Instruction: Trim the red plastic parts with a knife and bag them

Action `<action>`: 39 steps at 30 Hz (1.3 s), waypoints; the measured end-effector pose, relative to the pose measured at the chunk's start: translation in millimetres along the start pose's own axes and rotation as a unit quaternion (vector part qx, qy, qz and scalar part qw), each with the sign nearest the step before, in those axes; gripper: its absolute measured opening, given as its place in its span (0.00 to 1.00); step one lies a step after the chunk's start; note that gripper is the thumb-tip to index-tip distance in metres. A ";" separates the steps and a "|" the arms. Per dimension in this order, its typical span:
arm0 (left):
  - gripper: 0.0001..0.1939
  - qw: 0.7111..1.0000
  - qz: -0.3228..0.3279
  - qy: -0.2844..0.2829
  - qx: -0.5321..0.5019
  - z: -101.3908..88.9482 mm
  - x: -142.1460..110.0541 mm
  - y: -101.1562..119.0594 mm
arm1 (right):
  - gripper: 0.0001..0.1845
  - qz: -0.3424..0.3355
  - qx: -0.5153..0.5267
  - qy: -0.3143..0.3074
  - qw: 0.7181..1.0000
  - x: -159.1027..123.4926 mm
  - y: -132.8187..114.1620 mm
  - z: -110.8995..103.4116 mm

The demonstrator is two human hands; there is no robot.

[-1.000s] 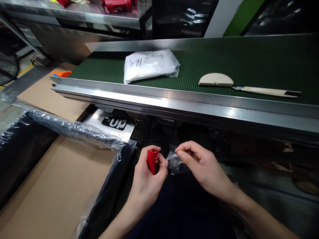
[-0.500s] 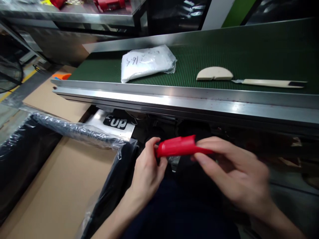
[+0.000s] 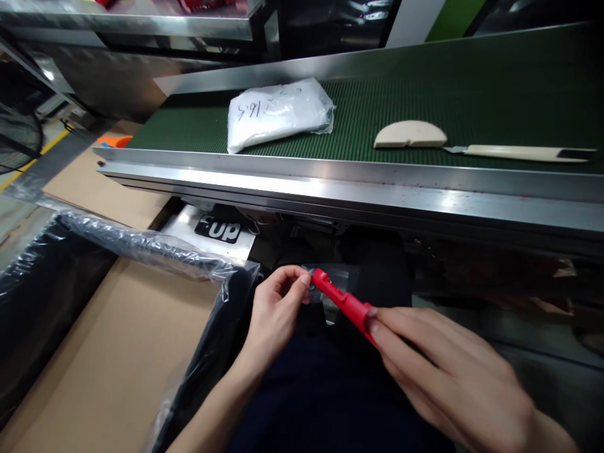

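Observation:
A narrow red plastic part (image 3: 346, 303) slants in front of my lap, its upper end toward the left. My right hand (image 3: 453, 371) grips its lower end between thumb and fingers. At the part's upper end, my left hand (image 3: 278, 308) pinches thumb and forefinger together on the edge of what looks like a clear plastic bag (image 3: 314, 290). The bag hangs behind the red part, and most of it is hard to make out against the dark background. Whether the part's tip is inside the bag or only against it, I cannot tell.
Beyond my hands runs a green conveyor belt (image 3: 353, 100) with a metal rail (image 3: 302, 179). On it lie a white plastic packet (image 3: 278, 116), a cream half-round block (image 3: 409, 134) and a knife with a pale handle (image 3: 523, 152). A plastic-lined box (image 3: 132, 242) stands at left.
The red part has swung from nearly level to a steep slant as my right hand moved down. My left fingers have closed into a pinch, and clear plastic now shows beside them.

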State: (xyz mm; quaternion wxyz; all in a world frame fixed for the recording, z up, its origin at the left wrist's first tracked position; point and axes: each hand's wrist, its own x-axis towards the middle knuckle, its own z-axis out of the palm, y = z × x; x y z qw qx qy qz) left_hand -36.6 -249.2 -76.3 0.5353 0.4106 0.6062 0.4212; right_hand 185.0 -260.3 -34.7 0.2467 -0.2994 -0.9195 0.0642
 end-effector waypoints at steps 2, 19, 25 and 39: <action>0.12 1.000 -0.002 -0.009 -0.029 -0.8 0.1 -2.9 | 0.15 -0.032 -0.002 -0.036 0.999 1.1 2.0 4.2; 0.04 0.981 0.162 0.110 0.007 15.6 -26.9 -42.0 | 0.13 0.340 0.218 0.175 0.898 11.8 -26.3 72.3; 0.06 0.980 0.168 0.088 0.059 -4.7 -20.2 -37.5 | 0.21 0.037 0.144 -0.049 0.988 12.0 12.8 54.5; 0.24 0.931 0.318 -0.069 0.166 -53.6 -71.8 -18.1 | 0.12 -0.024 0.291 -0.080 0.953 55.0 -6.1 49.3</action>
